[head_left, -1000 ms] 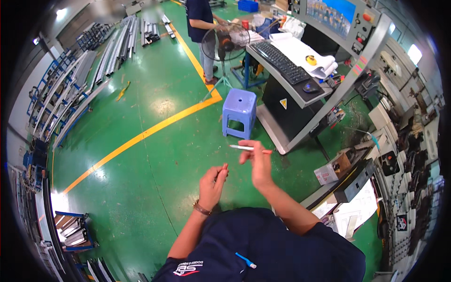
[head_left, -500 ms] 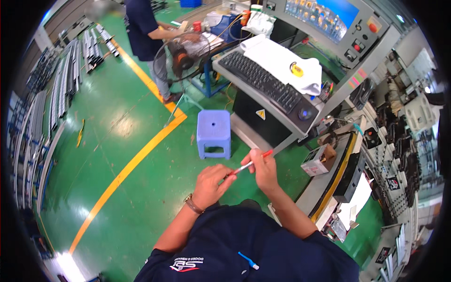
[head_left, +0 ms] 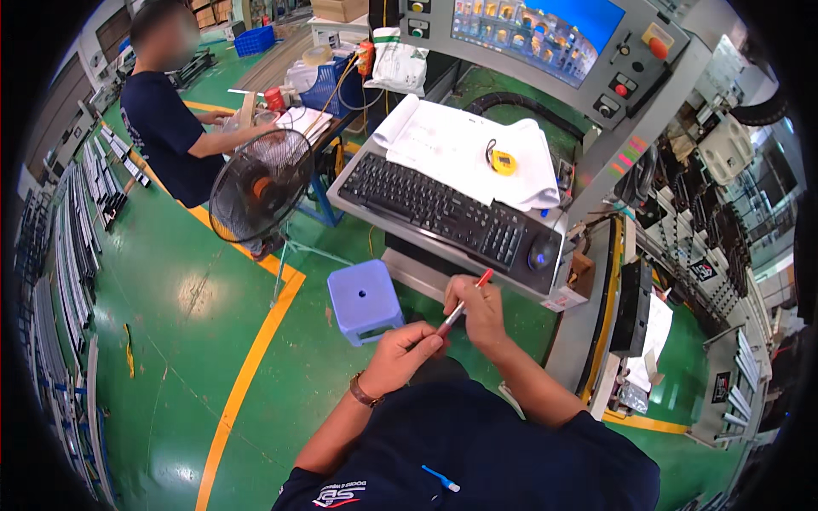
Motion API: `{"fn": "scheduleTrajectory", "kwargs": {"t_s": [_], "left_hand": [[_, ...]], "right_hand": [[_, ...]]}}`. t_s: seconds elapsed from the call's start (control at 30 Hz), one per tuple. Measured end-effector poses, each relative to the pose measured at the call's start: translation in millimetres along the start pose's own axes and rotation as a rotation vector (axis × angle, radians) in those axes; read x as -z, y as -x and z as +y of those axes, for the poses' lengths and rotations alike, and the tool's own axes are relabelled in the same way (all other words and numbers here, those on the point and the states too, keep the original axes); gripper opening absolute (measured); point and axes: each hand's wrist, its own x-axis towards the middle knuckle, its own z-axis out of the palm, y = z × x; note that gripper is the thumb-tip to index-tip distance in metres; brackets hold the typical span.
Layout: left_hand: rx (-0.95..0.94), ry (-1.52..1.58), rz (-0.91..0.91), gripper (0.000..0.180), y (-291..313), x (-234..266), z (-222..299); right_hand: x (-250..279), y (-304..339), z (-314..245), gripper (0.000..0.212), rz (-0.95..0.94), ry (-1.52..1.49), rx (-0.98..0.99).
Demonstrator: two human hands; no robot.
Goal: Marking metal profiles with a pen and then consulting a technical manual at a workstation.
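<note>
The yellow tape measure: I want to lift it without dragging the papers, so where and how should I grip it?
Probably grip the tape measure by its compact body, pinching opposite sides, coming from above and the right. It lies on the white sheets, its dark strap at the left, its right side unobstructed. The right hand holds the pen, so free it first.

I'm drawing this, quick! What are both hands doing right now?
Left hand: closed, holding the pen by its lower end.
Right hand: closed, holding the same pen higher up.
</note>
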Motion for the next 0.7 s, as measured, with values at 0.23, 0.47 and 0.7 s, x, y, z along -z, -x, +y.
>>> {"fn": "scheduleTrajectory", "kwargs": {"t_s": [0.23,0.47,0.7], "left_hand": [[-0.085,0.056,0.328,0.031,-131,70,25],[-0.181,-0.432,0.591,0.061,-307,163,3],[-0.083,-0.825,0.658,0.074,-428,231,-17]], "right_hand": [[101,-154,-4,0.037,0.235,-0.059,-0.070],[212,-241,5,0.036,0.507,0.890,0.023],[259,-262,33,0.062,0.536,1.156,-0.237]]}}
